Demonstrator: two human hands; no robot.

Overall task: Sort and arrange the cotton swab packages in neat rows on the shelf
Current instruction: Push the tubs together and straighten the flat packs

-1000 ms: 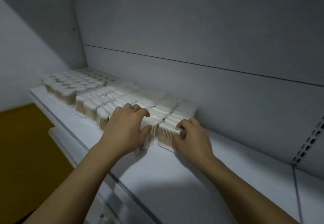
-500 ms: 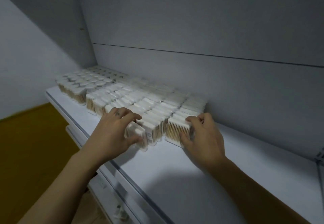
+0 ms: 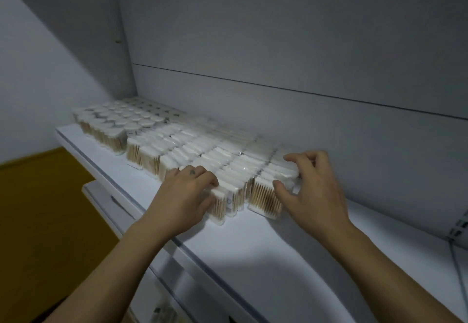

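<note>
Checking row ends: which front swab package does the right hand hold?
The clear plastic package of wooden-stick swabs at the front row's right end; others sit leftward.

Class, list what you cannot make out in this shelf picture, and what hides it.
Head view, front clear-plastic cotton swab package: mostly under the left hand.
Head view, end package row: far side behind the right hand.
Head view, small package label: too small to read.
Head view, rear packages: blurred, uncountable.
Head view, white shelf: cut by right edge.
</note>
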